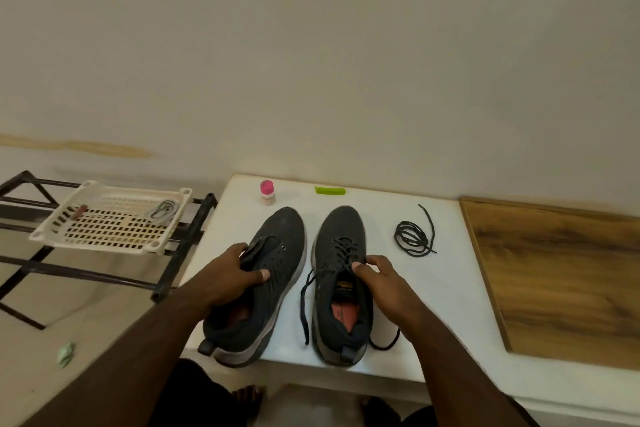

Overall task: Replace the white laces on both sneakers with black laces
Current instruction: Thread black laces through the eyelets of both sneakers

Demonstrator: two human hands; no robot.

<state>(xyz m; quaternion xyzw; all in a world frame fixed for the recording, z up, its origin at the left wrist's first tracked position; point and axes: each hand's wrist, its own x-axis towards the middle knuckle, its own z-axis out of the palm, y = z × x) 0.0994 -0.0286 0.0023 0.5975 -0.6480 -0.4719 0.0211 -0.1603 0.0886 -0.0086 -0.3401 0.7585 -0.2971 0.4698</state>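
- On the white table (446,291), two dark mesh sneakers stood side by side, toes toward the wall, heels at the near edge.
- Much of the left sneaker (277,253) was covered by the left hand (230,276) and forearm; its eyelets looked unlaced, though the tongue area was hard to make out.
- Left hand gripped that sneaker across the throat, fingers curled over the far side, thumb pressed on the ribbed upper.
- Right sneaker (341,246) carried a black lace through its eyelets, with two loose ends trailing, one between the shoes and one past the heel.
- Right hand (377,279) held this sneaker at the collar, thumb on the tongue edge; its fingers were hidden behind the shoe, so how tightly they closed could not be told.
- Reddish insoles showed inside both shoes; their printing was too blurred to read.
- One spare black lace (414,237) lay coiled on the table, well to the right of the shoes.
- One small bottle (267,193) with a pink cap and one flat green piece (330,190) sat near the wall; what the green piece was could not be told.
- One cream slotted plastic tray (110,218) rested on a black metal rack (180,253), holding a pale bundle (163,211), possibly laces, and a small brown item.
- Wood-grain panel (561,274) lay to the right, cut off by the frame.
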